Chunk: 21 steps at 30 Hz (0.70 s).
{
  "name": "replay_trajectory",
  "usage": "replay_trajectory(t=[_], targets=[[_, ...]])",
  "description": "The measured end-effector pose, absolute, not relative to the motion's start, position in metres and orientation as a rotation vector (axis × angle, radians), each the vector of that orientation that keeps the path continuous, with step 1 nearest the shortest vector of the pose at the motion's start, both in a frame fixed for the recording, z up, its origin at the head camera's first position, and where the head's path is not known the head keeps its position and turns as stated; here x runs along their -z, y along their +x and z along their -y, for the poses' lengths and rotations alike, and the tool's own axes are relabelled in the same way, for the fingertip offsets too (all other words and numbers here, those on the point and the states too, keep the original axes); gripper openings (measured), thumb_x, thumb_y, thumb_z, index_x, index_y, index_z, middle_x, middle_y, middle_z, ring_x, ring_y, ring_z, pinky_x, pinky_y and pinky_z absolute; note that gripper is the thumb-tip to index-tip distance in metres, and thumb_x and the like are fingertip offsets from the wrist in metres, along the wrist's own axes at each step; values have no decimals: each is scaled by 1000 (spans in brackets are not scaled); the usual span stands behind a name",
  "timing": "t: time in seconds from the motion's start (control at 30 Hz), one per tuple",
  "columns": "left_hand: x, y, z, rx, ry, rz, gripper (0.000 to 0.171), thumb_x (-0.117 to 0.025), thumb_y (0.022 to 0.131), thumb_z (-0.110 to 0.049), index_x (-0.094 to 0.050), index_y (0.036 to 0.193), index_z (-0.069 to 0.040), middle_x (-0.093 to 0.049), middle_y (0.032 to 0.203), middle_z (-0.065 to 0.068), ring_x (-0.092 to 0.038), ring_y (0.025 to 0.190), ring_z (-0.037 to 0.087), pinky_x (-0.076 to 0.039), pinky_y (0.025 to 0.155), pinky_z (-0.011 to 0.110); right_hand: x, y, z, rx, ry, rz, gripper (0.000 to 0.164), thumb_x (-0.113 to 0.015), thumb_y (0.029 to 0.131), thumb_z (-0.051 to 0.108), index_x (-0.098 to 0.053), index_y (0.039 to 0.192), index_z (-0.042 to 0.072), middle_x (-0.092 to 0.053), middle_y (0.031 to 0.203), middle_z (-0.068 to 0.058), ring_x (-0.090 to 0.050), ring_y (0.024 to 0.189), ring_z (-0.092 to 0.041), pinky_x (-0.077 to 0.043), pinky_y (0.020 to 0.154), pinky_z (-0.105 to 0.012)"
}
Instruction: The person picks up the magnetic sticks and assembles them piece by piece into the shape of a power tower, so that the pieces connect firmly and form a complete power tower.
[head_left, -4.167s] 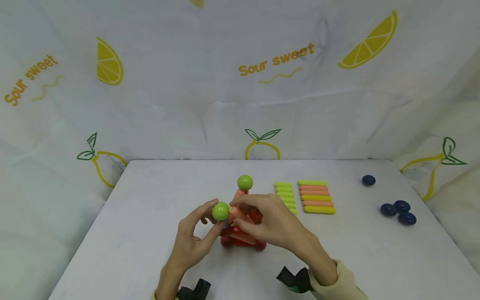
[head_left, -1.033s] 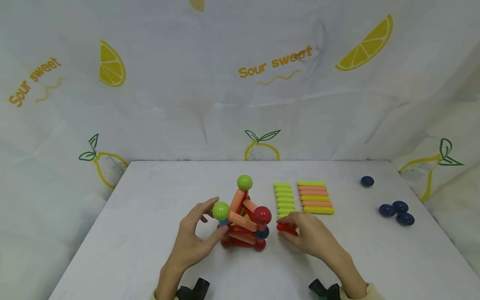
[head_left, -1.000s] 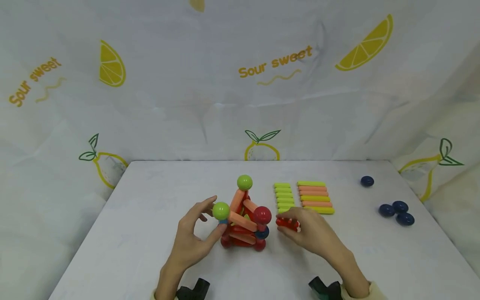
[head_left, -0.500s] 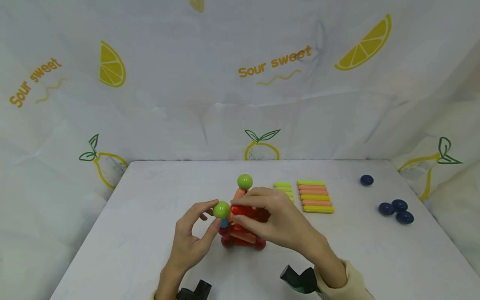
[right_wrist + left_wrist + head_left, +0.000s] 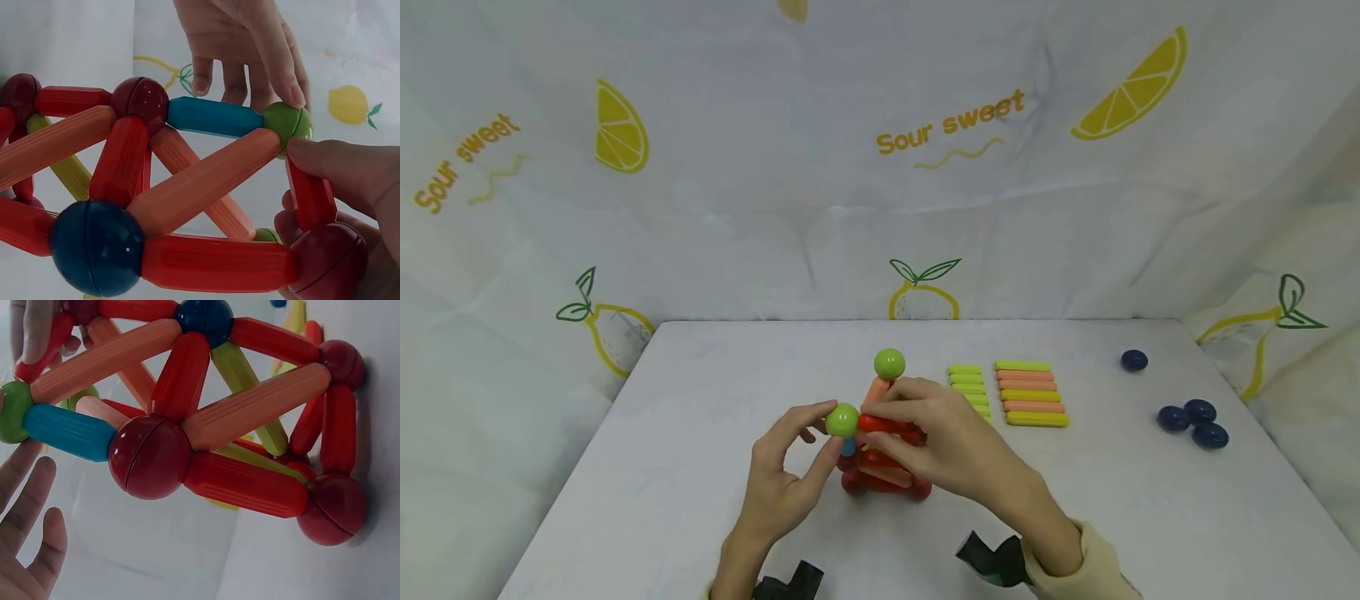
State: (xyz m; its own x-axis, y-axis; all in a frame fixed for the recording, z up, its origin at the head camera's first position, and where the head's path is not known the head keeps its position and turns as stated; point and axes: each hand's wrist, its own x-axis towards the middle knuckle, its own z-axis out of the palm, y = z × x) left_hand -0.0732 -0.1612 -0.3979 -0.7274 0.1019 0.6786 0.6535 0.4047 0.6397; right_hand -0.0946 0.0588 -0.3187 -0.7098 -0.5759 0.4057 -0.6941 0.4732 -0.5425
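A magnetic ball-and-rod structure stands on the table, with a red ball [image 5: 150,456] and a dark blue ball [image 5: 97,247] among its joints. My left hand [image 5: 790,467] pinches the green ball [image 5: 842,420] at its near left corner between thumb and forefinger. Below that ball runs a short blue rod [image 5: 215,117]. My right hand [image 5: 955,442] pinches a red rod [image 5: 310,194], which spans from the green ball to a red ball [image 5: 328,262]. In the head view the right hand hides part of the structure. A second green ball [image 5: 890,363] tops the far side.
Lime short rods [image 5: 967,383] lie in a column right of the structure. Beside them is a row of longer orange and yellow rods [image 5: 1030,396]. Several loose dark blue balls [image 5: 1199,411] rest on the right of the white table [image 5: 685,433].
One second ago my right hand held the red rod right of the structure; it has since carried it left to the green ball. My left hand has stayed at that ball.
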Motion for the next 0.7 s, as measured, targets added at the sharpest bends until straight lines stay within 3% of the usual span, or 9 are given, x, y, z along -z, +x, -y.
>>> replay_trajectory(t=[0.2,0.4,0.57,0.7], targets=[[398,-74,162,1325,-660,2109,47,-73,83,6,-67,127,-9,-74,106,6,-63,90,11,-51,76,27,324,-93,-56,-946,1073,2569,29,-84,85,22,-80,112,13,-66,96,5,-57,85,-7,-52,72,-18],[399,-74,164,1268,-623,2164,53,-85,76,-3,-67,125,-12,-75,103,2,-63,88,11,-50,73,26,327,-91,-73,-1038,982,2619,39,-86,83,28,-77,119,16,-66,106,5,-58,94,-8,-55,75,-20],[400,-74,167,1266,-519,2211,33,-90,73,-7,-75,100,-17,-75,86,-5,-66,77,9,-51,67,25,329,-86,-93,-1187,928,2688,49,-85,83,28,-71,130,21,-63,109,10,-59,94,-4,-54,73,-21],[402,-76,166,1301,-428,2211,18,-88,75,-5,-80,89,-13,-78,77,-4,-70,70,5,-54,63,27,332,-79,-99,-1303,984,2661,55,-84,85,22,-65,137,24,-65,118,11,-63,101,-2,-57,80,-24]])
